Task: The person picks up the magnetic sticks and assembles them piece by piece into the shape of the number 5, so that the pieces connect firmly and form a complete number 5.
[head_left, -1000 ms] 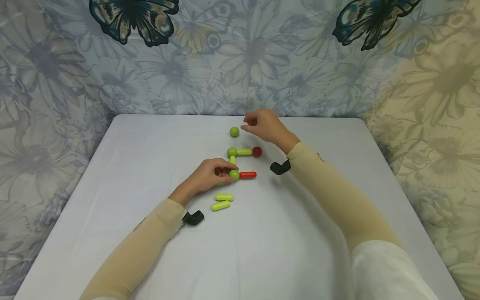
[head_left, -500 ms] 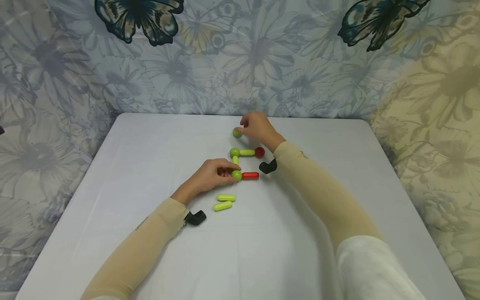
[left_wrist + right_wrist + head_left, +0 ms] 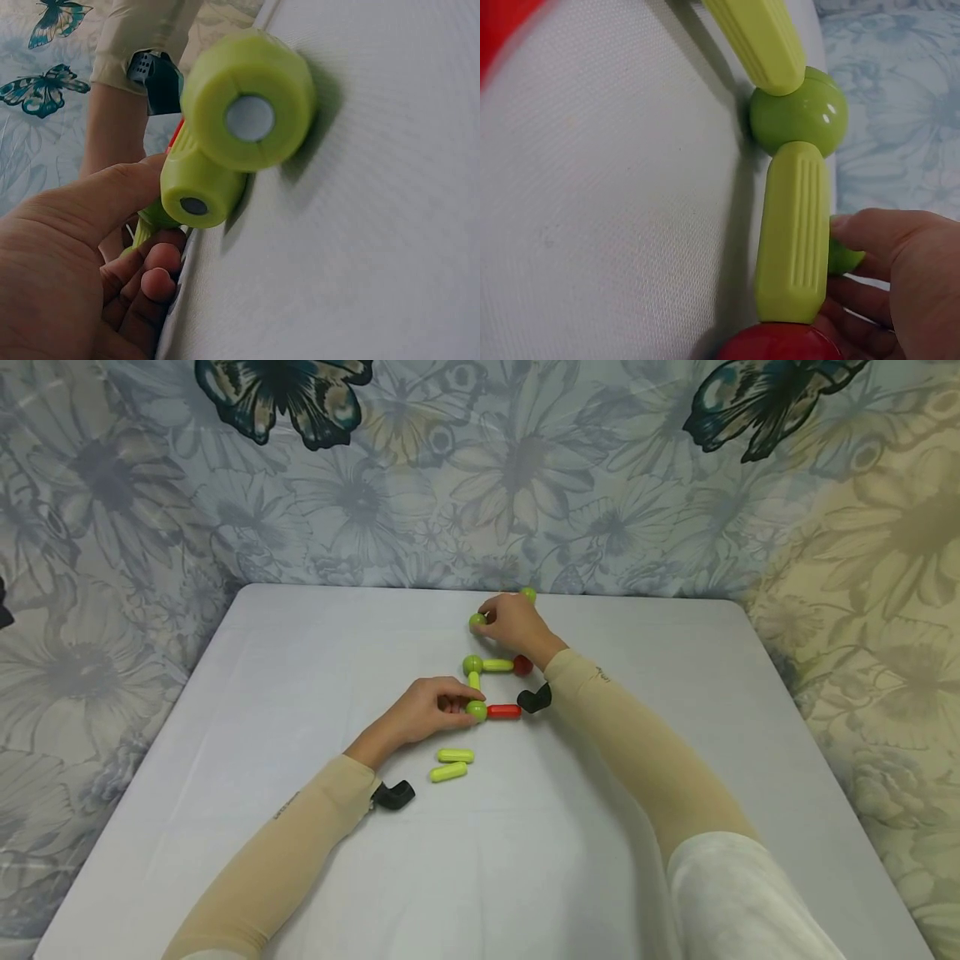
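Observation:
My left hand (image 3: 433, 706) pinches a green ball (image 3: 477, 711) between thumb and fingers. From that ball a red stick (image 3: 504, 712) points right and a yellow-green stick (image 3: 474, 681) runs back to a second green ball (image 3: 472, 665). Another yellow-green stick (image 3: 498, 666) links the second ball to a red ball (image 3: 522, 666). Farther back, my right hand (image 3: 516, 623) holds a loose green ball (image 3: 477, 622) at its fingertips; part of this ball (image 3: 845, 251) shows behind a stick in the right wrist view.
Two loose yellow-green sticks (image 3: 450, 764) lie nearer on the white table (image 3: 360, 868); the left wrist view shows a magnet disc (image 3: 250, 118) on one stick's end. One more green ball (image 3: 528, 594) sits at the far edge, partly behind the right hand. Patterned fabric (image 3: 420, 485) hangs behind.
My right hand has moved left and taken hold of the loose green ball at the back. Another green ball now shows behind that hand. The left hand keeps its grip in place.

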### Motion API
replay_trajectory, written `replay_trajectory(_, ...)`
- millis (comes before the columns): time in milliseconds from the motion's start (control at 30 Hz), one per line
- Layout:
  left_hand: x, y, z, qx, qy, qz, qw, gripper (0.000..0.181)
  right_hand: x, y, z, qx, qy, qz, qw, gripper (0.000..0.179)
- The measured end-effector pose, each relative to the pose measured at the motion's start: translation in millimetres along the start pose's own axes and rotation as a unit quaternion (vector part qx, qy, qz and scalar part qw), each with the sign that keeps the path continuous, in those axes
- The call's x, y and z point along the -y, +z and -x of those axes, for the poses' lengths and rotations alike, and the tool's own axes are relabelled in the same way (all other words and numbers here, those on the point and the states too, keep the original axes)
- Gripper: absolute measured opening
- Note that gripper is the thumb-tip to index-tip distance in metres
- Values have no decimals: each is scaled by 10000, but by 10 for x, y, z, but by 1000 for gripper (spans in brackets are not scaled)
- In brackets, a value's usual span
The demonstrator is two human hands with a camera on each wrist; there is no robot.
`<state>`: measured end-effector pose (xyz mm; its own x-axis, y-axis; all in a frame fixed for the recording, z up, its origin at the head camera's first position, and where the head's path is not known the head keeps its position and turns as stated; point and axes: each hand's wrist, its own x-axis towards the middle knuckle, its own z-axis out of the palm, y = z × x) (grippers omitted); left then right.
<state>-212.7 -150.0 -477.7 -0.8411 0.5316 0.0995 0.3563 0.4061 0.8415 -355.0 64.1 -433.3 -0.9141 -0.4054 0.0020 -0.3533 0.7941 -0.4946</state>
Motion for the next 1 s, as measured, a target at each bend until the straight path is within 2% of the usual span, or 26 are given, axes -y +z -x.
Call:
replay_trajectory(200, -20, 17, -22, 44, -14, 43, 10000, 31, -31, -57, 81, 18, -140, -190, 9997, 41)
replay_trajectory(400, -14, 10, -24, 42, -84, -61, 9999, 31, -47, -209, 251, -115, -439, -484, 9978, 38)
replay_trajectory(700, 0, -43, -15, 35, -109, -63, 9999, 32, -30, -473, 698, -395, -786, -830, 9927, 37)
replay_trajectory(1000, -1, -19, -4, 59, -113, 26, 9999, 33, -125, -542, 1097, -260, -1247, -868, 9880, 37)
